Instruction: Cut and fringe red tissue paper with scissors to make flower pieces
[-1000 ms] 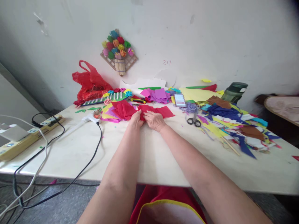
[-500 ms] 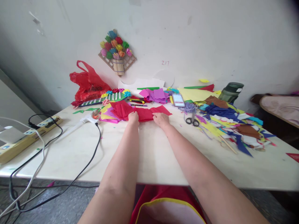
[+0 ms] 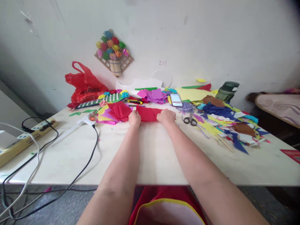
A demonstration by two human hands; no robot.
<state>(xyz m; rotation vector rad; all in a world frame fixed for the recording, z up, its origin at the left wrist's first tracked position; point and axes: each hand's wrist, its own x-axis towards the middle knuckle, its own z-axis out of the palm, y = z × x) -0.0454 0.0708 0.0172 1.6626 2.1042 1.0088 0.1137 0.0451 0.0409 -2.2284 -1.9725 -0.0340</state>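
Note:
A strip of red crepe paper (image 3: pixel 149 114) stretches between my two hands above the white table. My left hand (image 3: pixel 134 118) is closed on its left end. At the other end my right hand (image 3: pixel 167 117) grips the paper in a fist. Just left of my left hand lies a stack of coloured paper sheets (image 3: pixel 107 116), yellow, pink and purple, with more red paper on top. Scissors (image 3: pixel 190 121) with black handles rest to the right of my right hand.
A white glue gun (image 3: pixel 86 120) with a black cord lies left, near a power strip (image 3: pixel 28 137). Paper scraps (image 3: pixel 231 122) cover the right side. Behind are a red plastic bag (image 3: pixel 85 82), a phone (image 3: pixel 176 100) and a green bottle (image 3: pixel 227 91).
My right hand has closed into a fist around the red paper's right end and shifted slightly right. The paper between my hands looks flatter. The whole view has shifted a little.

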